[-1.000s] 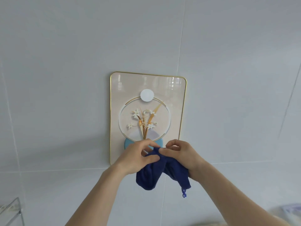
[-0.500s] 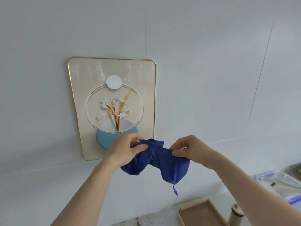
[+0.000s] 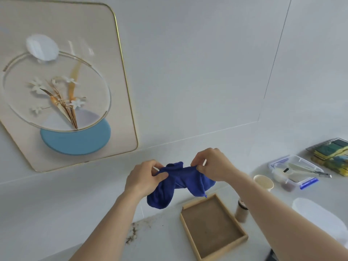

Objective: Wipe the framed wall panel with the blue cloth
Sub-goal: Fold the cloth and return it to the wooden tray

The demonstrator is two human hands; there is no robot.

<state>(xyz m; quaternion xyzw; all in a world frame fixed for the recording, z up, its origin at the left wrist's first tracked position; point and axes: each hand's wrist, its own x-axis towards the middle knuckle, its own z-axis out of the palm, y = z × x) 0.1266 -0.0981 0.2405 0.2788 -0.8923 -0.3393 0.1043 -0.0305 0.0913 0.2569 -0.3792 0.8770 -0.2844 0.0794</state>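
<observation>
The framed wall panel (image 3: 120, 91) hangs at the upper left, beige with a thin gold rim, a flower design and a light blue disc. Below and to its right, both hands hold the dark blue cloth (image 3: 180, 183) bunched between them, away from the panel. My left hand (image 3: 145, 178) pinches the cloth's left end. My right hand (image 3: 212, 165) pinches its right end. The cloth sags in two lobes over the counter.
A shallow wooden tray (image 3: 190, 230) lies on the white counter under the cloth. To the right stand a small brown jar (image 3: 242, 211), a paper cup (image 3: 263, 182), a clear box with utensils (image 3: 295, 172), stacked sponges (image 3: 333, 155) and a white lid (image 3: 320, 217). Crumbs (image 3: 133, 232) lie near the wall.
The view has swung down and to the right, so the panel now sits at the upper left and the counter shows. Both hands have lowered with the cloth, off the panel.
</observation>
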